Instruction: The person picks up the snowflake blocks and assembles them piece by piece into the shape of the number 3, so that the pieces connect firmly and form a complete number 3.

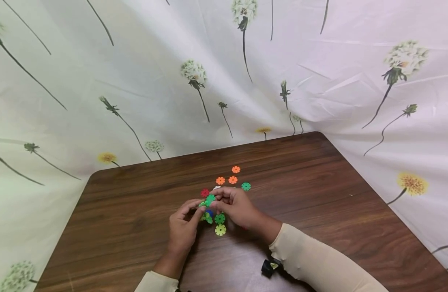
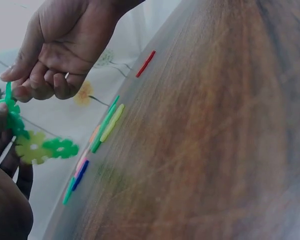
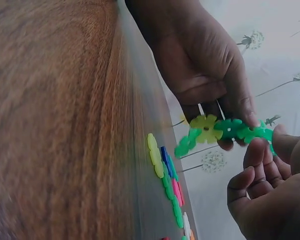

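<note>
Between both hands, raised above the table, is a joined chain of green and yellow notched discs (image 3: pixel 206 128). The left hand (image 1: pixel 182 231) pinches the chain between thumb and fingers. At the chain's green end (image 1: pixel 210 199), the right hand (image 1: pixel 240 209) pinches a green disc with thumb and index finger; its other fingers are curled in the right wrist view. The chain's yellow disc (image 2: pixel 34 147) and another green disc (image 2: pixel 61 148) hang free beside the left hand in the left wrist view.
Loose discs lie on the brown table (image 1: pixel 136 211): several orange (image 1: pixel 236 169), a red (image 1: pixel 204 192), a green (image 1: pixel 246 186) and a yellow-green (image 1: pixel 220 230). A blue disc (image 1: pixel 209 213) is partly hidden. A black object (image 1: pixel 267 268) is by the right sleeve. Flower-patterned cloth (image 1: pixel 154 81) hangs behind.
</note>
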### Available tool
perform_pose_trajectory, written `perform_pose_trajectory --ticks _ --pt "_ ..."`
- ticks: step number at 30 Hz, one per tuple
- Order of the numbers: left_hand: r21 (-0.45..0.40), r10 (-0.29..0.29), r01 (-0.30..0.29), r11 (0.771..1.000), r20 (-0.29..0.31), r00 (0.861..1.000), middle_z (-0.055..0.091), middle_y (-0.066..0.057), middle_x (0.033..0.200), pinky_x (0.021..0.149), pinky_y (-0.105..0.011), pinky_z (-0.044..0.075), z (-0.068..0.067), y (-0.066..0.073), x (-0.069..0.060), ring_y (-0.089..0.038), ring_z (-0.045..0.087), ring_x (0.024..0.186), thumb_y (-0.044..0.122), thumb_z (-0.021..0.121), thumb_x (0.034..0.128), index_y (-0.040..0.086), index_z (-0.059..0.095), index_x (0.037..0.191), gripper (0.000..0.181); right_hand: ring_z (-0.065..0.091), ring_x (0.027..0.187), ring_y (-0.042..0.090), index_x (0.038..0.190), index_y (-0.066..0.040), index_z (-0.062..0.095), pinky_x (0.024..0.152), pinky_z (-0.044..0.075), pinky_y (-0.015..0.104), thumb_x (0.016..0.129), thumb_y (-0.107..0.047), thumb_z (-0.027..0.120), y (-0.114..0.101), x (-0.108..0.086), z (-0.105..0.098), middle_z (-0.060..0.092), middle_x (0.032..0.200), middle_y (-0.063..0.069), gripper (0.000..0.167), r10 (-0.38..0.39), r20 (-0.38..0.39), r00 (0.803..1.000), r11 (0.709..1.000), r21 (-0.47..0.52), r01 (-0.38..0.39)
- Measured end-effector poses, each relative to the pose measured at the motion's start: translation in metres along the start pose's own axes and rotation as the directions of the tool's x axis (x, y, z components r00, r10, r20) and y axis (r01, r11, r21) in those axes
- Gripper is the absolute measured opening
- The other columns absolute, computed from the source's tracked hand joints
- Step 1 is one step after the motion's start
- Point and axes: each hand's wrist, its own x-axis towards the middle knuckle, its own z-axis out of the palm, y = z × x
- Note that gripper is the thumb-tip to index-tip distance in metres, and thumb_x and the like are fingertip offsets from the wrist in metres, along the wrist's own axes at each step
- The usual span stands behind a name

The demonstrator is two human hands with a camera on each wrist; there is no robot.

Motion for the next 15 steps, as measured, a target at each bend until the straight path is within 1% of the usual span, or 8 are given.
perform_pose_trajectory --ticks 4,6,9,11,15 --pt "0.007 -0.057 0.057 0.998 0.028 0.998 0.081 0.000 0.115 0.085 -0.016 0.061 0.0001 0.0034 -0.0004 -0.004 0.073 0.104 -0.013 0.077 0.0930 -0.007 0.079 0.118 0.026 0.070 0.080 0.016 0.131 0.010 0.068 0.080 0.066 0.040 0.105 0.001 0.068 -0.0028 -0.0012 0.0011 0.071 0.105 0.032 0.027 -0.019 0.016 1.000 1.000 0.005 0.019" --pt "0.014 -0.083 0.082 0.997 0.045 0.996 0.081 -0.003 0.120 0.088 -0.017 0.062 0.0002 0.0054 -0.0002 -0.005 0.073 0.107 -0.012 0.079 0.0923 -0.006 0.078 0.123 0.031 0.070 0.080 0.013 0.132 0.011 0.067 0.080 0.066 0.039 0.105 0.001 0.068 -0.0037 -0.0018 0.0010 0.071 0.106 0.034 0.028 -0.020 0.021 1.000 1.000 0.015 0.020" --pt "0.017 -0.100 0.099 0.995 0.068 0.993 0.079 -0.011 0.127 0.091 -0.018 0.062 0.0002 0.0074 -0.0004 -0.005 0.072 0.111 -0.011 0.080 0.0919 -0.005 0.076 0.129 0.038 0.070 0.079 0.010 0.134 0.011 0.067 0.080 0.067 0.041 0.105 0.002 0.068 -0.0038 -0.0021 0.0014 0.072 0.108 0.034 0.030 -0.015 0.024 1.000 1.000 0.019 0.014" --pt "0.020 -0.083 0.082 0.996 0.077 0.994 0.078 -0.011 0.127 0.092 -0.017 0.061 0.0003 0.0072 -0.0003 -0.005 0.071 0.112 -0.012 0.079 0.0918 -0.006 0.074 0.132 0.041 0.070 0.078 0.009 0.134 0.010 0.069 0.078 0.067 0.042 0.105 0.001 0.069 -0.0038 -0.0021 0.0017 0.074 0.107 0.033 0.030 -0.009 0.014 1.000 1.000 0.003 0.009" --pt "0.029 -0.030 0.028 0.999 0.079 0.996 0.078 -0.007 0.121 0.087 -0.016 0.060 0.0003 0.0057 -0.0008 -0.003 0.070 0.106 -0.014 0.080 0.0902 -0.004 0.076 0.131 0.042 0.069 0.077 0.008 0.128 0.007 0.075 0.076 0.066 0.042 0.104 0.000 0.070 -0.0044 -0.0020 0.0031 0.078 0.103 0.030 0.025 -0.010 0.001 1.000 1.000 -0.023 0.010"
